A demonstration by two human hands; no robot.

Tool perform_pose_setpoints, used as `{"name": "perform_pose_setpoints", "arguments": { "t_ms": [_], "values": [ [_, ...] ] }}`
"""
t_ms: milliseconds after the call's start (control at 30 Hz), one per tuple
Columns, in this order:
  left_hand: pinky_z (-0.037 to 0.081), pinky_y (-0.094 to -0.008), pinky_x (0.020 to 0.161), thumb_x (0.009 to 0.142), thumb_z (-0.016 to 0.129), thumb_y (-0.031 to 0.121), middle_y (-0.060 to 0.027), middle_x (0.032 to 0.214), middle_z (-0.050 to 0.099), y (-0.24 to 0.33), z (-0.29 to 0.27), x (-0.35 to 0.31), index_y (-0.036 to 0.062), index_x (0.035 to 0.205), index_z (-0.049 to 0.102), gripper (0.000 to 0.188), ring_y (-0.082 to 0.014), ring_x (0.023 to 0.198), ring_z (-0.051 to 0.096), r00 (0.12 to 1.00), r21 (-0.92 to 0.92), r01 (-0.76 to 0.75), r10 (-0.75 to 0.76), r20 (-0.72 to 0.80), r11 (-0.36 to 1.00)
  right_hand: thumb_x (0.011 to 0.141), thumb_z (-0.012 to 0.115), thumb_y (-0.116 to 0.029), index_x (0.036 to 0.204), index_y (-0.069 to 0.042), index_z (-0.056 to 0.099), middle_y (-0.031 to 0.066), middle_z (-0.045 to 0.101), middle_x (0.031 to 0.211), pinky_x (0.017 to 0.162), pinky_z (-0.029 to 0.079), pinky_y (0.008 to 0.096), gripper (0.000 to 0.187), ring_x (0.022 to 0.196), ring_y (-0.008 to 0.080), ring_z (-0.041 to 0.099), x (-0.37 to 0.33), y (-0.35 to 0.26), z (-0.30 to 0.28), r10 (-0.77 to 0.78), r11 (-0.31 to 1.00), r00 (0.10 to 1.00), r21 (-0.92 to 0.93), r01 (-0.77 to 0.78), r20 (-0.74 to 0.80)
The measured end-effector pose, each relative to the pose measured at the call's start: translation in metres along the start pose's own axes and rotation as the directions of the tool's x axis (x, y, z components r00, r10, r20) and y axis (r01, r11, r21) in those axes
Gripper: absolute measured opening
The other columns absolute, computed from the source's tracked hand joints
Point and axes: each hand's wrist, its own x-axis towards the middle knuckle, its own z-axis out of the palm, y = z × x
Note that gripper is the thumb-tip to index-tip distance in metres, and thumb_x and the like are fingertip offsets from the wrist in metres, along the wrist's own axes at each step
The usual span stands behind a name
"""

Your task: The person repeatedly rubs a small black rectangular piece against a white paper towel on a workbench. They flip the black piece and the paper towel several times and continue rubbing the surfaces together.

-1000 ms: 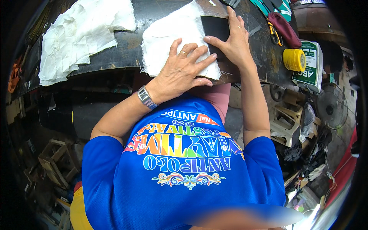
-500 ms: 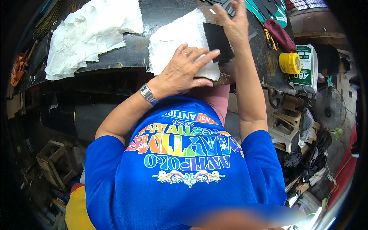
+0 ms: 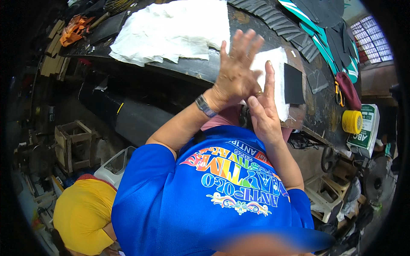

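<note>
My left hand [image 3: 239, 74] is raised over the near table edge with its fingers spread, a little blurred. Close against it, my right hand [image 3: 267, 117] has its index finger and thumb stretched out. The two hands overlap where they meet, so some right fingers are hidden. Nothing shows in either palm. Behind them lies a white cloth piece [image 3: 279, 102], partly covered by the hands. A black rectangular piece [image 3: 294, 84] sticks out from its right side. To the left, a spread of layered white cloth [image 3: 171, 32] lies on the dark table [image 3: 192, 70].
Several dark grey strips [image 3: 277, 19] lie in a row at the back. On the right are orange-handled scissors [image 3: 339, 94], a maroon pouch [image 3: 348, 90], a yellow tub [image 3: 352, 122] and a green-white box [image 3: 365, 130]. A wooden stool [image 3: 74, 143] stands lower left, near a rounded yellow cloth shape [image 3: 83, 215].
My right hand has come down from the far side of the table to meet my left hand, which has risen off the white cloth. The whole view has shifted.
</note>
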Motion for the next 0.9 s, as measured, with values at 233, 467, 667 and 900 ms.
{"name": "perform_pose_setpoints", "arguments": {
  "t_ms": [233,467,667,900],
  "values": [
    [0.042,-0.0483,0.113,0.101,0.065,0.032,-0.0197,0.146,0.055,-0.085,-0.075,0.009,0.0127,0.134,0.068,0.038,-0.0373,0.134,0.054,0.986,0.092,0.167,-0.166,-0.02,0.982,0.098,0.069,-0.011,0.157,-0.005,0.037,0.0186,0.063,0.129,0.104,0.049,0.0358,0.067,0.117,0.022,0.064,0.055,0.005,-0.028,0.123,0.929,0.979,-0.365,-0.057,0.161],
    [0.042,-0.0481,0.109,0.095,0.072,0.03,-0.0162,0.137,0.062,-0.14,-0.14,-0.017,0.0136,0.123,0.073,0.033,-0.0338,0.128,0.058,0.946,0.404,0.32,-0.264,-0.19,0.857,0.1,0.065,-0.012,0.152,-0.011,0.045,0.0163,0.071,0.122,0.106,0.047,0.0424,0.056,0.118,0.0236,0.065,0.124,0.026,-0.029,0.112,0.727,0.993,-0.684,-0.055,0.038],
    [0.048,-0.043,0.106,0.087,0.08,0.024,-0.0178,0.135,0.063,-0.183,-0.21,-0.035,0.0114,0.123,0.074,0.039,-0.035,0.125,0.06,0.859,0.554,0.511,-0.37,-0.353,0.658,0.099,0.067,-0.011,0.147,-0.012,0.052,0.0162,0.073,0.112,0.09,0.056,0.0391,0.051,0.1,0.0244,0.07,0.127,0.034,-0.005,0.166,0.709,0.965,-0.705,0.027,0.204],
    [0.056,-0.0359,0.083,0.085,0.082,0.026,-0.0123,0.097,0.077,-0.21,-0.222,-0.035,0.0075,0.107,0.079,0.029,-0.0261,0.09,0.073,0.777,0.449,0.607,-0.608,-0.164,0.656,0.098,0.069,-0.012,0.145,-0.012,0.053,0.0168,0.073,0.11,0.087,0.057,0.0377,0.049,0.095,0.0234,0.071,0.123,0.041,0.015,0.271,0.625,0.902,-0.774,0.1,0.335]
  ]
}}
